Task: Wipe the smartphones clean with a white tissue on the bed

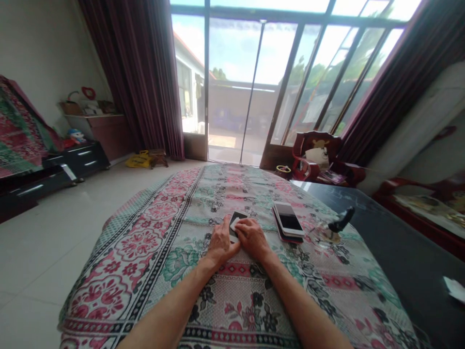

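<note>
Two bare arms (170,300) come closest, reaching over the flowery table (156,228). The left hand (220,242) grips the left side of a small phone (239,216), flat and black with a pale edge, near the table's middle. The right hand (253,236) pinches a white scrap (233,225) against it. Toward the table's right edge, a white phone (288,218) tops a flat pile; farther right stands a black thing (341,221).

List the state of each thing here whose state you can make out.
Left hand: gripping the dark phone's left edge
Dark phone: screen up, unlit
Right hand: fingers closed on the small white piece
Small white piece: against the dark phone's face
White phone: face up, unlit, topping a stack
Tablecloth: spread out
Curtains: drawn aside
</note>
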`<move>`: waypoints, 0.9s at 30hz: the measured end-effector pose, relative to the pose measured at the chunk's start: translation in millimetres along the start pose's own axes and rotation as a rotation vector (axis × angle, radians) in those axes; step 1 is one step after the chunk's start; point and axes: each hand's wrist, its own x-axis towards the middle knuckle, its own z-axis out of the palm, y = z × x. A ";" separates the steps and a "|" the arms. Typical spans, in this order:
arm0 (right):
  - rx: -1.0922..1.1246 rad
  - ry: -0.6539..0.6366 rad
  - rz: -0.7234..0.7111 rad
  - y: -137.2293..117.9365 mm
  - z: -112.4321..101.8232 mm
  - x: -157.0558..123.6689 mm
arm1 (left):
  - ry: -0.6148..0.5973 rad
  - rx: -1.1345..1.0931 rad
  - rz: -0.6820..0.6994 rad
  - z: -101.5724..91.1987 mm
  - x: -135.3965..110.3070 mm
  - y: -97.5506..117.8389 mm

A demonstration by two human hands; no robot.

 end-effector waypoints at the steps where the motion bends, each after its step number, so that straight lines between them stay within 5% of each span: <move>1: -0.008 0.000 0.009 1.8 0.4 1.4 | 0.000 -0.004 -0.011 0.2 -0.1 0.7; 14: -0.164 -0.038 0.148 19.0 14.7 58.2 | -0.028 -0.084 -0.080 -4.6 0.7 4.4; 27: -0.042 -0.106 0.005 -22.7 -6.5 0.4 | -0.069 -0.073 -0.044 -4.9 2.0 -4.8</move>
